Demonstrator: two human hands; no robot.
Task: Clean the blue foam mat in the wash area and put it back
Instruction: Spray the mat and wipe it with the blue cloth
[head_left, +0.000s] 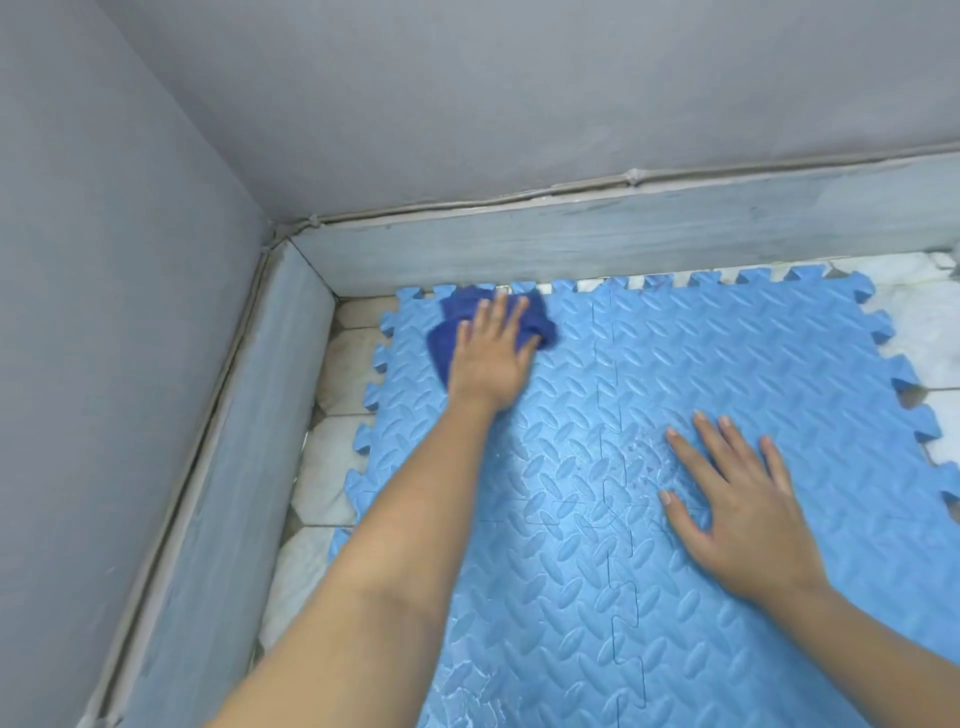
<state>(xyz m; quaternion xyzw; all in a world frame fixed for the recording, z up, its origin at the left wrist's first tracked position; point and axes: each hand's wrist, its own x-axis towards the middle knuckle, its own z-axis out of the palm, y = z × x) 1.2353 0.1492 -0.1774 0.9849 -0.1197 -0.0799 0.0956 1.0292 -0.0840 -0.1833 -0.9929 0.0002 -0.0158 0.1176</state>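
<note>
Tiled floor (332, 467) in a grey-walled corner carried the blue foam mat (649, 597). Nearest, my right hand (743, 519) lay spread flat, steadying it; farther, my left hand (491, 358) pressed a dark cloth (447, 332), fingers straight. Hard wiping might separate the interlocked tiles. Its long axis ran away from me.

Grey walls (467, 93) and skirting (571, 234) edge pale floor tiles (924, 322).
</note>
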